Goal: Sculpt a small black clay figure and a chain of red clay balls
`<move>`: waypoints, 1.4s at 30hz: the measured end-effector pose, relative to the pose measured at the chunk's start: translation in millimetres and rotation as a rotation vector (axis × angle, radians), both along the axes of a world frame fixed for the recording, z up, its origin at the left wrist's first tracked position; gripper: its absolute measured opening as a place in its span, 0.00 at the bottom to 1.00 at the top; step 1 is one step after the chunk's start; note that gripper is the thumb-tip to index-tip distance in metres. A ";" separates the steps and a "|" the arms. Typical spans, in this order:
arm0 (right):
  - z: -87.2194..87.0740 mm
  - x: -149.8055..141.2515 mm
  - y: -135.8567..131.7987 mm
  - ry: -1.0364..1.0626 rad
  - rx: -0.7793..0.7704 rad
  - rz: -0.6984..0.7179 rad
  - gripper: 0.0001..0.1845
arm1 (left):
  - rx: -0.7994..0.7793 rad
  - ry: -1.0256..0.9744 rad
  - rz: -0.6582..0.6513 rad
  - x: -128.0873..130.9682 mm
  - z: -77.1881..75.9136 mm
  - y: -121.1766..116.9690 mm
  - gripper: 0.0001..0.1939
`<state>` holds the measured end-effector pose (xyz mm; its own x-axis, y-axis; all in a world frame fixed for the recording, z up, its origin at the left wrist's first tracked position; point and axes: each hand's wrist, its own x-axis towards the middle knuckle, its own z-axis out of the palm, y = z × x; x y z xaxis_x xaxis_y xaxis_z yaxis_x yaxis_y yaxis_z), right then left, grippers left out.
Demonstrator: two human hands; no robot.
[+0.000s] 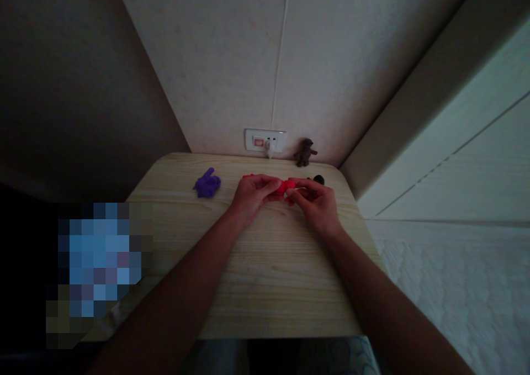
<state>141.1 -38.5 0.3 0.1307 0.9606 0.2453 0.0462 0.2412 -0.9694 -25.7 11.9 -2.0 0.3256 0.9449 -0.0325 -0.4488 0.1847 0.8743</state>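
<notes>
Above the far half of the table, both hands are closed on a small red piece that looks like modelling clay [286, 187]. My left hand [255, 194] pinches its left side between thumb and fingers. The fingers of my right hand [318, 202] grip it from the right. A bit of red also shows behind my left hand, but I cannot tell whether it is a separate piece. To the left lies a purple clay-like lump [207, 185] with a stub pointing up. A black round thing [318, 179] is partly hidden behind my right hand.
A small dark brown figure with arms and legs [305, 153] stands at the table's back edge. Behind it, the wall holds a socket [265, 141] with a white plug in it. The wooden table [281, 286] has rounded far corners. A blurred patch covers the left side.
</notes>
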 end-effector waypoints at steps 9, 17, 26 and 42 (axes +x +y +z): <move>-0.2 -1.0 -0.4 0.011 0.005 -0.009 0.25 | -0.011 -0.016 -0.008 0.3 -1.2 0.1 0.19; -0.2 -3.8 -1.7 0.015 0.015 -0.024 0.30 | -0.023 -0.045 -0.017 4.7 0.4 -1.8 0.18; -5.6 -3.0 1.8 0.002 -0.009 -0.017 0.34 | -0.023 -0.043 -0.037 4.2 3.2 -2.2 0.17; -4.8 -3.6 2.8 0.064 -0.058 -0.098 0.26 | 0.186 0.204 0.495 -10.2 7.2 7.1 0.10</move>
